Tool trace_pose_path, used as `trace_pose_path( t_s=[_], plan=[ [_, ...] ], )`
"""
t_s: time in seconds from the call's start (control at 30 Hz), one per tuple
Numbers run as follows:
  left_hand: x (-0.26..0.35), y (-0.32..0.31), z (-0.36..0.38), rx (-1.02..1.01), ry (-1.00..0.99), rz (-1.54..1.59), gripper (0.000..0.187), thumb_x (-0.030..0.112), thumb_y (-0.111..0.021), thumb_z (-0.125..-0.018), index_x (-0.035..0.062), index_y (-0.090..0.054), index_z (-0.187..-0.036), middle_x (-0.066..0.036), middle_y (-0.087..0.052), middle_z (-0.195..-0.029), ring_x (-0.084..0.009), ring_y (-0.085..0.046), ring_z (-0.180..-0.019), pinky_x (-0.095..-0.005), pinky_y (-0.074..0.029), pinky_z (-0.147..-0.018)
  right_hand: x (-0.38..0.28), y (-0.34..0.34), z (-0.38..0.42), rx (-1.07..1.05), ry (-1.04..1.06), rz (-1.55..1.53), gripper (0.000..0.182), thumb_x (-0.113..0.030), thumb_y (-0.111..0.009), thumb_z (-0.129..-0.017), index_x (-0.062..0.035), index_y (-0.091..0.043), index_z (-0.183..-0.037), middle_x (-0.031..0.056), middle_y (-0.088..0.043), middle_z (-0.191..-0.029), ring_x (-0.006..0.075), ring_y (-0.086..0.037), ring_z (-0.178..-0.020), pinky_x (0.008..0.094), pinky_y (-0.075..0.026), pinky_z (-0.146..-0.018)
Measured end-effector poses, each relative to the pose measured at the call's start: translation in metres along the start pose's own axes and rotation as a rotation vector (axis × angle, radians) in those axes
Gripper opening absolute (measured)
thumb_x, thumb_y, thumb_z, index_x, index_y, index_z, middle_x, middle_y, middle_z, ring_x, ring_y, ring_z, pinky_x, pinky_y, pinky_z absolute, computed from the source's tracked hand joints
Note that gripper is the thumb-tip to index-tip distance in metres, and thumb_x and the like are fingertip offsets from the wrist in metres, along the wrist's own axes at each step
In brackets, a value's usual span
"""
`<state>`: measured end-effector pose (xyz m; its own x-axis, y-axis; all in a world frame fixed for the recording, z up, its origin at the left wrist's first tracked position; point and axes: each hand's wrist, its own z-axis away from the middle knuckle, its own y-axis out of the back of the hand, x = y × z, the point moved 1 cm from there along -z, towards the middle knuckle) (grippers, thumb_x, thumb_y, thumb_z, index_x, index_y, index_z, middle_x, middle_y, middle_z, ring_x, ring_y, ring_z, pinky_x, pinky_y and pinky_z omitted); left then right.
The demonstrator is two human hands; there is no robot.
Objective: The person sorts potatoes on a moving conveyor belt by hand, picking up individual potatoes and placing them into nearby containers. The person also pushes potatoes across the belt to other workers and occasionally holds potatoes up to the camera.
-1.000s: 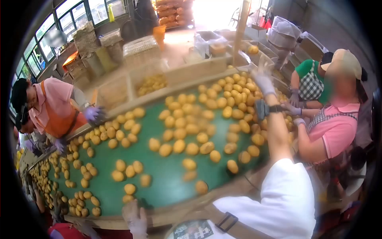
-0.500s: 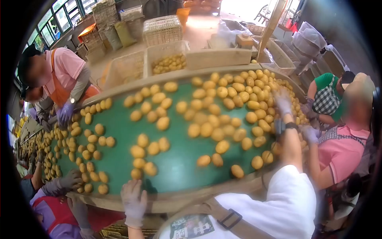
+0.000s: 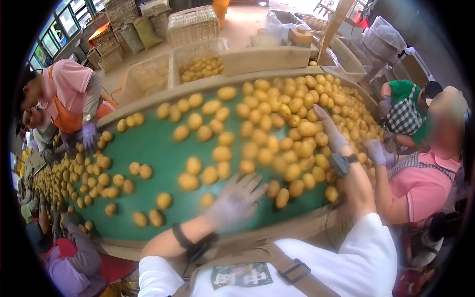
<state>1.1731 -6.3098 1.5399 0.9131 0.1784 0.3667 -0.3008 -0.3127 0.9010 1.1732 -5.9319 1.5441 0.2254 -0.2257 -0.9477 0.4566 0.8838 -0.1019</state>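
Dozens of yellow mangoes (image 3: 257,136) cover the green worktop (image 3: 153,148). Left hand (image 3: 235,200), fingers spread and holding nothing, hovers over fruit near six o'clock. Right hand (image 3: 329,129), open and flat, reaches into the crowded pile at three o'clock.

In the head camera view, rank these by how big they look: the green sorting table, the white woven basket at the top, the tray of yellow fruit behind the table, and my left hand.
1. Green sorting table, by far.
2. White woven basket and tray of yellow fruit look alike, so I leave them unranked.
3. Left hand, though it is nearest the camera, which inflates it.
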Motion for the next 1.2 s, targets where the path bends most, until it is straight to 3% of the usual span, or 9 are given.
trace_pose_path(
  t_s=[0.13,0.3,0.4,0.6,0.7,0.77,0.83,1.0,1.2],
  plan=[
    [-0.015,0.001,0.026,0.004,0.075,-0.041,0.045,0.018,-0.072,-0.076,0.012,-0.067,-0.121,-0.016,-0.059,-0.128,-0.0362,-0.053,-0.125,-0.0516,-0.039,-0.11,0.025,-0.055,-0.026,-0.26,0.035,0.024,0.062,-0.041,-0.061,-0.101,-0.0037,-0.048,-0.148,0.0084,-0.051,-0.149,0.0187,-0.043,-0.141,0.032,-0.035,-0.117],
    [-0.029,0.03,0.082,0.007,0.24,-0.123,0.035,0.015,-0.07,-0.075,0.0128,-0.07,-0.11,-0.012,-0.062,-0.118,-0.0349,-0.054,-0.121,-0.0513,-0.04,-0.108,0.06,-0.166,-0.028,-0.331,0.306,0.428,0.073,-0.04,-0.063,-0.099,-0.0055,-0.036,-0.157,0.0115,-0.047,-0.147,0.0199,-0.044,-0.136,0.0333,-0.033,-0.116],
    [-0.042,0.049,0.133,0.074,0.356,-0.235,0.031,0.014,-0.069,-0.075,0.0143,-0.071,-0.106,-0.01,-0.063,-0.115,-0.0349,-0.054,-0.121,-0.0537,-0.038,-0.108,0.093,-0.254,-0.001,-0.324,0.274,0.286,0.078,-0.041,-0.065,-0.099,-0.005,-0.032,-0.159,0.0217,-0.026,-0.166,0.0304,-0.025,-0.154,0.0403,-0.023,-0.125],
    [-0.103,0.091,0.285,0.081,0.816,-0.676,0.037,0.023,-0.067,-0.079,0.0148,-0.071,-0.115,-0.016,-0.059,-0.136,-0.0378,-0.051,-0.129,-0.0559,-0.037,-0.11,0.086,-0.342,0.107,-0.953,0.17,0.694,0.073,-0.043,-0.063,-0.099,-0.0194,-0.032,-0.161,0.0229,-0.017,-0.169,0.0348,-0.025,-0.154,0.04,-0.018,-0.126],
    [-0.104,0.108,0.392,-0.061,1.226,-0.817,0.04,0.025,-0.065,-0.084,0.0164,-0.071,-0.122,-0.015,-0.058,-0.139,-0.0379,-0.05,-0.132,-0.0559,-0.036,-0.112,0.081,-0.35,0.112,-1.412,0.375,0.837,0.058,-0.041,-0.061,-0.1,-0.0173,-0.05,-0.151,0.0214,-0.042,-0.158,0.0345,-0.039,-0.147,0.0405,-0.03,-0.122],
    [-0.08,0.119,0.417,-0.062,1.379,-0.81,0.039,0.025,-0.064,-0.086,0.0159,-0.07,-0.124,-0.015,-0.058,-0.138,-0.0373,-0.05,-0.132,-0.0556,-0.036,-0.112,0.046,-0.355,0.1,-1.243,0.151,0.89,0.043,-0.037,-0.059,-0.1,-0.0114,-0.065,-0.134,0.0192,-0.063,-0.138,0.0349,-0.057,-0.131,0.0414,-0.044,-0.111],
    [-0.05,0.122,0.41,0.084,1.409,-0.755,0.038,0.024,-0.063,-0.089,0.0141,-0.07,-0.124,-0.015,-0.06,-0.135,-0.0364,-0.05,-0.132,-0.0551,-0.036,-0.112,0.047,-0.356,0.065,-0.844,0.588,0.91,0.036,-0.029,-0.057,-0.098,-0.0076,-0.069,-0.124,0.0173,-0.072,-0.114,0.0359,-0.067,-0.111,0.043,-0.053,-0.098],
    [-0.009,0.103,0.279,0.442,0.688,-0.437,0.033,0.014,-0.066,-0.085,0.0064,-0.066,-0.117,-0.018,-0.061,-0.126,-0.0397,-0.057,-0.118,-0.0483,-0.048,-0.1,0.081,-0.4,0.02,-0.676,1.061,1.153,0.051,-0.018,-0.058,-0.09,-0.0153,-0.059,-0.141,0.0168,-0.065,-0.116,0.038,-0.064,-0.106,0.0485,-0.052,-0.089],
    [0.0,0.039,0.193,0.163,0.39,-0.152,0.031,0.029,-0.07,-0.079,0.0176,-0.07,-0.107,-0.011,-0.061,-0.123,-0.0436,-0.048,-0.127,-0.0563,-0.043,-0.102,0.109,-0.419,0.069,-0.803,1.021,1.526,0.068,-0.015,-0.059,-0.085,-0.032,-0.049,-0.15,0.0142,-0.061,-0.124,0.0351,-0.061,-0.11,0.0484,-0.05,-0.091]
  ],
)
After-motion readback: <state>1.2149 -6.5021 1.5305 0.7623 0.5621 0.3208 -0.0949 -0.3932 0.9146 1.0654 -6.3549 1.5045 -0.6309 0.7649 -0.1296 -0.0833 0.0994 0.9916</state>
